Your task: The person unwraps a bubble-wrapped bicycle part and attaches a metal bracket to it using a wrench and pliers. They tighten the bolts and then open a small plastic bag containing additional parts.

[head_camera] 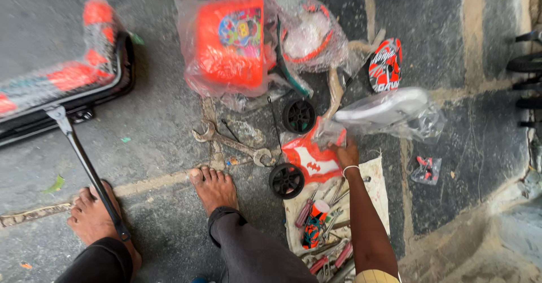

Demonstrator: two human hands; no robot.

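Right hand [345,154] pinches the upper right edge of a glossy orange-and-white plastic panel [312,159] wrapped in crinkled clear film, just right of frame centre; the left hand is out of view. Flat and roughly shield-shaped, the panel lies on the stone floor with its long axis running lower left to upper right. Two small black ribbed wheels [286,180] flank it, and a rusty double-ended spanner [231,143] lies to its left.

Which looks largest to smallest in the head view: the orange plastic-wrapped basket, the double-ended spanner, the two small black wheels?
1. Orange wrapped basket, clearly the largest.
2. Double-ended spanner, long but thin.
3. The two black wheels, upper and lower, look alike; no ranking between them.
The right hand touches a wrapped red-and-white panel between them.
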